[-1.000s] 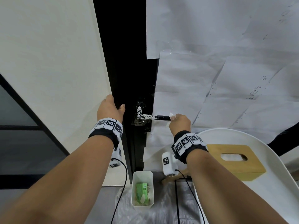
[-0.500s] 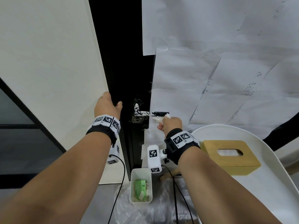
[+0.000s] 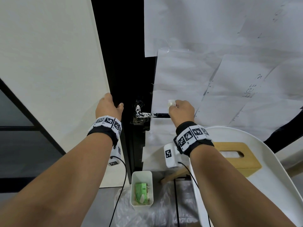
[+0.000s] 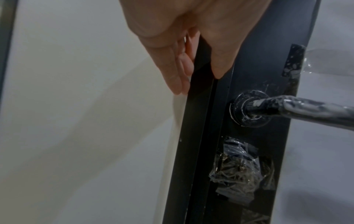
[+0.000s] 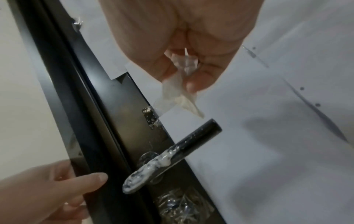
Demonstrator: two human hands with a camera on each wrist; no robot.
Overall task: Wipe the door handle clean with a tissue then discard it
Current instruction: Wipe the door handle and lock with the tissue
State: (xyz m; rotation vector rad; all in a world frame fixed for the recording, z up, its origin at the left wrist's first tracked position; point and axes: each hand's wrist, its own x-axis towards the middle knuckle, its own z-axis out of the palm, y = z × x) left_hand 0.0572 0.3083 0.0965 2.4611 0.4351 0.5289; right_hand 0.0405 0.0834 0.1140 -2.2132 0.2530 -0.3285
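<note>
Black lever door handle (image 3: 151, 114) on the dark door edge (image 4: 201, 121), outer end clean, white smear thick toward the pivot. Crumpled white tissue (image 5: 179, 92) pinched in right hand (image 3: 182, 110) just above the handle's free end, not touching. Better to wrap and drag inward over the smear. Left hand (image 3: 109, 108) clasping door edge, steadying. White bin (image 3: 142, 188) below for discarding.

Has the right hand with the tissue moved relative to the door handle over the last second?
Yes. The right hand has lifted: the tissue now sits just above the door handle, off its free end, instead of on it.
</note>
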